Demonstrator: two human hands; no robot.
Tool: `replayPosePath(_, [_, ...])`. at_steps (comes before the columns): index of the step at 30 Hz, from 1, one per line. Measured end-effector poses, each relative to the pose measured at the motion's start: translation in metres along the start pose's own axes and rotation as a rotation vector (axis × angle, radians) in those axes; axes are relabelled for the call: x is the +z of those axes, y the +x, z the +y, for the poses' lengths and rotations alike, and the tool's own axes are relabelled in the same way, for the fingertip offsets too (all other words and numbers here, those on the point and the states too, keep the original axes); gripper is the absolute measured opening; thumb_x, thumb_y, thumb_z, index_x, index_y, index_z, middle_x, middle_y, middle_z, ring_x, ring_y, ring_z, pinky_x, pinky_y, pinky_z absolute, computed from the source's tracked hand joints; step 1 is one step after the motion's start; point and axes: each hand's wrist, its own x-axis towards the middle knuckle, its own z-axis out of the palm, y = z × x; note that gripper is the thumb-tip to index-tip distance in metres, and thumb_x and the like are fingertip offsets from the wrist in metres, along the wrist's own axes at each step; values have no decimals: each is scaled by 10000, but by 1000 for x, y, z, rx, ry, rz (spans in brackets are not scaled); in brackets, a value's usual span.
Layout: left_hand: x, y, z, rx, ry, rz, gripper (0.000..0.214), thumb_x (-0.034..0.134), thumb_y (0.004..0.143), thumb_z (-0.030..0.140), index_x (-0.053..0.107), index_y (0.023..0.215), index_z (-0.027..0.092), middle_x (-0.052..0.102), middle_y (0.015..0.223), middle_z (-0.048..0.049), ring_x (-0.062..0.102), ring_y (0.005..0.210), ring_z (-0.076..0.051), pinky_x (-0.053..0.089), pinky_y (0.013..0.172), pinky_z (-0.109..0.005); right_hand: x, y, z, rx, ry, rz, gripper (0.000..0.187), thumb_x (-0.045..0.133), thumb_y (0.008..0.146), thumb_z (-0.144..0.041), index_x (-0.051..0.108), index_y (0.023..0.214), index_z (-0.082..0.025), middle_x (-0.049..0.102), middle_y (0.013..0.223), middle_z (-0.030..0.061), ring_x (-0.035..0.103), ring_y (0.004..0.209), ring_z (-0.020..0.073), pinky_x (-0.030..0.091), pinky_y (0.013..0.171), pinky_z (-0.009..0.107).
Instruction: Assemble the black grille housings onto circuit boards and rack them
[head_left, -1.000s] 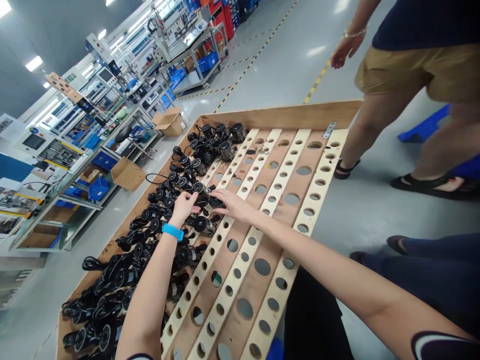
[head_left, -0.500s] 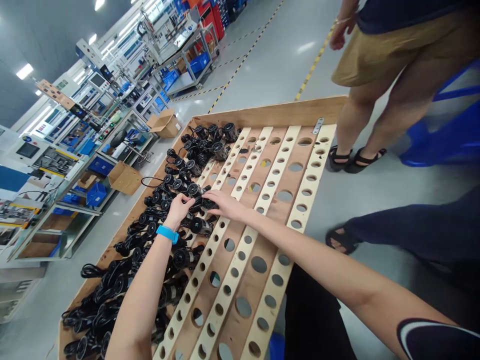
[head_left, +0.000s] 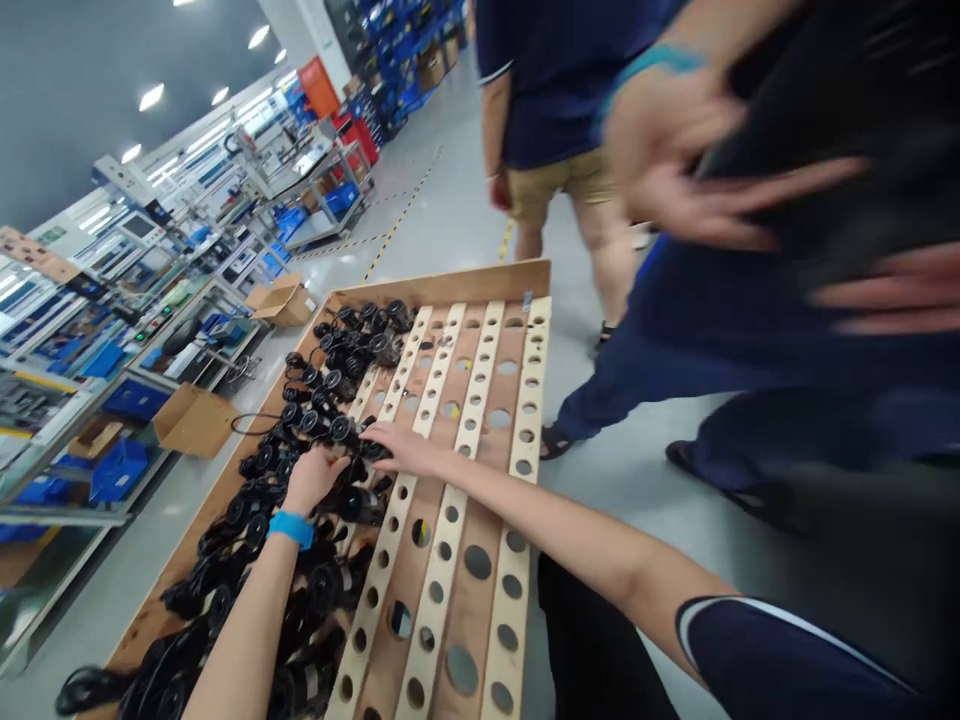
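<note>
A large wooden crate [head_left: 450, 283] holds pale slats drilled with round holes [head_left: 470, 440]. Its left side is packed with several black motor-like parts with cables [head_left: 330, 385]. My left hand [head_left: 315, 474], with a blue wristband, rests curled on the black parts. My right hand [head_left: 401, 450] lies beside it, fingers stretched over one black part [head_left: 358, 450] at the edge of the first slat. Whether either hand grips a part is hidden by the fingers.
A person in khaki shorts [head_left: 551, 180] stands at the crate's far right corner. Another person in dark clothes leans in at right, a blurred hand [head_left: 675, 150] raised high. Cardboard boxes [head_left: 196, 420] and metal benches with blue bins [head_left: 112, 370] line the left aisle.
The view has swung right and up. A co-worker's blurred hand and body have come into the upper right. My hands stay on the same black parts.
</note>
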Motion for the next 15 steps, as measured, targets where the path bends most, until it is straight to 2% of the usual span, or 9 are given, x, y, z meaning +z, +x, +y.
replayPosePath(2, [-1, -2, 3, 20, 25, 64, 376, 618, 886, 378, 521, 553, 233, 677, 655, -93, 702, 795, -304, 410, 693, -318, -2, 2, -4, 38, -57, 4, 596, 778, 884, -355, 568, 1397, -137, 601, 1394, 198, 599, 1278, 314, 514, 1072, 440])
replayPosePath(5, [-8, -5, 11, 67, 25, 167, 293, 576, 890, 361, 541, 627, 237, 706, 737, -118, 704, 821, -334, 425, 691, -338, -7, 3, -11, 83, -135, 12, 646, 798, 858, -424, 566, 1415, -193, 607, 1404, 178, 608, 1282, 322, 530, 1050, 443])
replayPosePath(9, [-32, -18, 30, 134, -34, 306, 302, 492, 927, 414, 557, 689, 240, 727, 824, -100, 700, 843, -303, 460, 724, -338, -20, -4, -29, 89, -208, 30, 791, 834, 819, -421, 491, 1486, -168, 524, 1495, 231, 544, 1362, 378, 503, 1085, 489])
replayPosePath(12, [-51, -37, 56, 254, -135, 372, 343, 434, 949, 486, 610, 777, 247, 748, 833, -50, 706, 827, -245, 498, 752, -300, -38, -31, -54, 74, -273, 45, 709, 813, 845, -403, 527, 1449, -167, 523, 1496, 228, 558, 1347, 366, 505, 1076, 470])
replayPosePath(15, [-57, -62, 92, 458, -281, 380, 427, 444, 906, 592, 682, 859, 241, 764, 797, -39, 717, 763, -240, 531, 685, -289, -64, -87, -90, 92, -383, 37, 486, 788, 871, -405, 662, 1268, -156, 656, 1351, 161, 653, 1212, 282, 534, 1009, 346])
